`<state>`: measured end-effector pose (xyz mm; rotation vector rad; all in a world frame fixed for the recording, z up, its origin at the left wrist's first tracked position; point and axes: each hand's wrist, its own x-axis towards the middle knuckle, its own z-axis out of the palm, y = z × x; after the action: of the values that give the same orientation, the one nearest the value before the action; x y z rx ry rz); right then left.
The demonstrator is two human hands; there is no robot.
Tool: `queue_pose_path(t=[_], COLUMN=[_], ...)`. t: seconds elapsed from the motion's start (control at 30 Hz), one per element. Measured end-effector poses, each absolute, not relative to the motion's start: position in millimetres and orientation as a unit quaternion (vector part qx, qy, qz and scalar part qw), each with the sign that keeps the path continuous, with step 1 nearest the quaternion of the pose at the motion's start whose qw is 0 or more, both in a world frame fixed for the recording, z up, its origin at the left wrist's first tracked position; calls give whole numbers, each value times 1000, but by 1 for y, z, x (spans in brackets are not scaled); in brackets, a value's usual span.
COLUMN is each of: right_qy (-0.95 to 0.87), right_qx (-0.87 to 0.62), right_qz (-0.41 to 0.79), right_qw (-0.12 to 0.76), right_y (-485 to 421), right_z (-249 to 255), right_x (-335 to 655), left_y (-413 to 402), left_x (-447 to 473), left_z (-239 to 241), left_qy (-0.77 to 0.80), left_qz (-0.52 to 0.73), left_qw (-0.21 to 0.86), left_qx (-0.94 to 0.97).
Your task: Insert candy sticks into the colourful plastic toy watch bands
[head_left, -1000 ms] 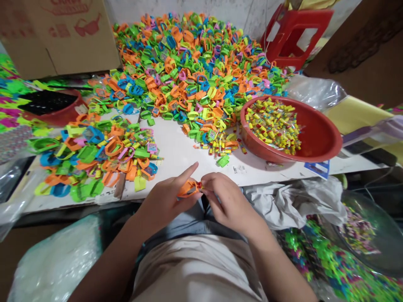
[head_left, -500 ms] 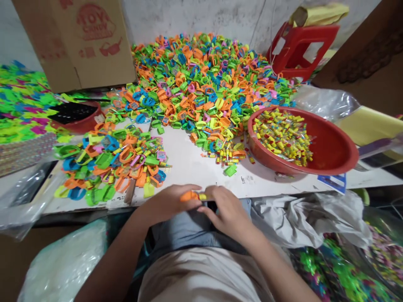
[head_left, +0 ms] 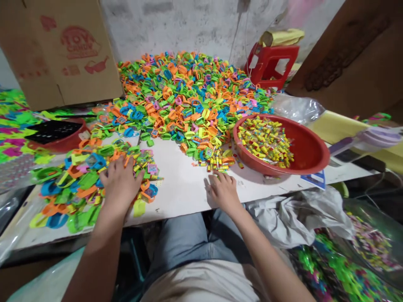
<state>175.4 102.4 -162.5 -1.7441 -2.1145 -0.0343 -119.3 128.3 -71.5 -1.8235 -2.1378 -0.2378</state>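
Your left hand (head_left: 121, 184) lies over the small pile of watches (head_left: 88, 180), well left of the basin (head_left: 310, 151); its grip is spread, thumb apart from the fingers. Your right hand (head_left: 224, 191) is at the desk (head_left: 176, 167), just left of the basin's near side and close to the loose tubes (head_left: 215, 161). Its fingers bend down, so you cannot tell whether that grip pinches anything.

On the left, work thumb and forefinger around one watch; the looped straps will probably snag, so lift gently. On the right, come from above and pinch lightly, since the tubes likely roll.

The basin holds more tubes (head_left: 264, 134), heaped in its left part. Far left of it, a red tub (head_left: 64, 144) holds black pieces (head_left: 52, 131).
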Motion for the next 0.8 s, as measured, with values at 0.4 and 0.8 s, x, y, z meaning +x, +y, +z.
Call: queue_pose_path(t=[0.4,0.8], right_qy=[-783,-791], right_qx=[-611,-578], right_qz=[12,102], right_qw=[120,174], right_y=[171,99], right_z=[-150,-159], right_x=[125,143], left_y=[205,272], left_x=[-41,-20], left_z=[-102,-132], left_qy=[-630,-647], left_qz=[-111,-182], left_qw=[2,-113], left_qx=[-768,-732])
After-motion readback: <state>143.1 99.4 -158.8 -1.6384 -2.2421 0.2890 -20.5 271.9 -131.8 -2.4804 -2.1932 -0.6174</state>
